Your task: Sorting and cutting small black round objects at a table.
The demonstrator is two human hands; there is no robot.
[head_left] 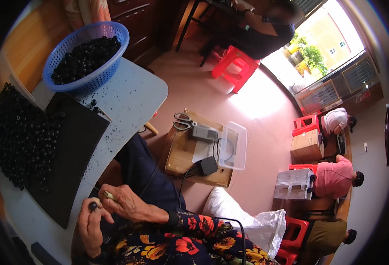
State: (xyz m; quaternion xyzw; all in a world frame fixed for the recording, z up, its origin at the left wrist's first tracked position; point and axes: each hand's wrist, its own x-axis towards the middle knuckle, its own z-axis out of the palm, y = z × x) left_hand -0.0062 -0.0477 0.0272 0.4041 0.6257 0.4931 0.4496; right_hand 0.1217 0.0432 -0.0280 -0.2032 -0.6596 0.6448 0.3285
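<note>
Between the fingertips of my left hand [89,225] sits a small round black bead [93,206]. My right hand [130,204] is closed round the pale handle of a thin pointed tool [109,195], whose slim metal shaft sticks out toward the table. Both hands are close together over my lap, by the edge of the light blue table [135,86]. A large heap of black beads [24,137] lies on and beside a black mat [77,145]. Farther back, a blue plastic basket [110,73] holds more dark round pieces. Dark crumbs are scattered over the tabletop.
Right of my knees, a cardboard box [177,161] carries scissors [183,121], a grey device [204,132], a black adapter [207,165] and a clear plastic container [241,152]. A white sack [230,207] lies nearby. Several people sit on red stools [234,66] around the room.
</note>
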